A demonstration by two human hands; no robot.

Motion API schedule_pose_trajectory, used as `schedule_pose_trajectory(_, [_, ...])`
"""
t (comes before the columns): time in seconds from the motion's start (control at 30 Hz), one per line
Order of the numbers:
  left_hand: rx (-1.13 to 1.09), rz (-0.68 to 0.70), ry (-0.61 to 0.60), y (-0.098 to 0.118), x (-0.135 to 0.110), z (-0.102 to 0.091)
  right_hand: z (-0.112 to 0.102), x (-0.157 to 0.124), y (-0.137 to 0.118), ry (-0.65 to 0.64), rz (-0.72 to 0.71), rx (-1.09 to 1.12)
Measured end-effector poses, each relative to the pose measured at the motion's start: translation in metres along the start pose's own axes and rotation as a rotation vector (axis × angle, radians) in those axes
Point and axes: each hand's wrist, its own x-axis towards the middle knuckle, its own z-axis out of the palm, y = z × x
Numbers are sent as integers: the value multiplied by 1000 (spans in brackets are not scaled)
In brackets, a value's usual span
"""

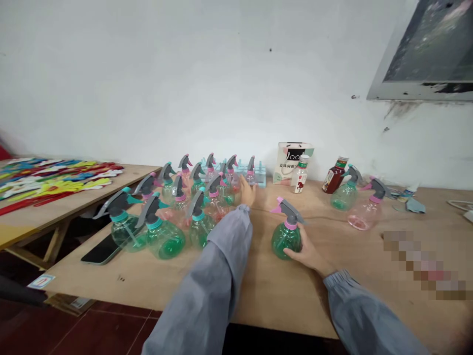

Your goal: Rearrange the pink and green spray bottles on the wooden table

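Note:
My right hand (306,251) is wrapped round the body of a green spray bottle (284,240) with a pink collar and a grey and pink trigger head, upright on the table. My left hand (248,192) reaches to the back of the bottle group, its fingers round the lower part of a spray bottle (251,173) with a pink collar; that bottle's body is mostly hidden. Left of this hand stand several more spray bottles, among them a green one (166,239) with a teal collar and another green one (127,229) in front.
Behind the bottles lies a light blue rack (261,176). A paper bag (283,167), a white-labelled bottle (301,175) and a dark red bottle (334,176) stand at the wall. Two spray bottles stand right, one pink (364,214). A phone (100,251) lies front left. Colourful gloves (62,185) cover another table.

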Motion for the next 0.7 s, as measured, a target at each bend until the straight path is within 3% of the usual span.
schedule_pose_trajectory(0.07, [-63, 15, 28, 14, -30, 2, 1, 0, 2, 56, -13, -15])
schedule_pose_trajectory(0.17, [-276, 78, -15, 35, -94, -1, 2, 1, 8, 241, 15, -26])
schedule_pose_trajectory(0.23, [-368, 195, -203, 50, -133, -6, 5, 1, 11, 310, 35, 1])
schedule_pose_trajectory(0.33, [-273, 303, -413, 68, -166, -18, 13, 1, 9, 238, -3, 9])
schedule_pose_trajectory(0.47, [-188, 263, -335, 77, -165, -31, 20, -2, -6, 23, -95, -64])
schedule_pose_trajectory(0.57, [-259, 218, -332, 73, -151, -41, 7, -4, -16, -55, -117, -114])
schedule_pose_trajectory(0.63, [-293, 223, -398, 69, -144, -49, -12, -1, -18, 100, -99, -151])
schedule_pose_trajectory(0.7, [-300, 230, -406, 67, -140, -57, -40, 4, -16, 479, -58, -181])
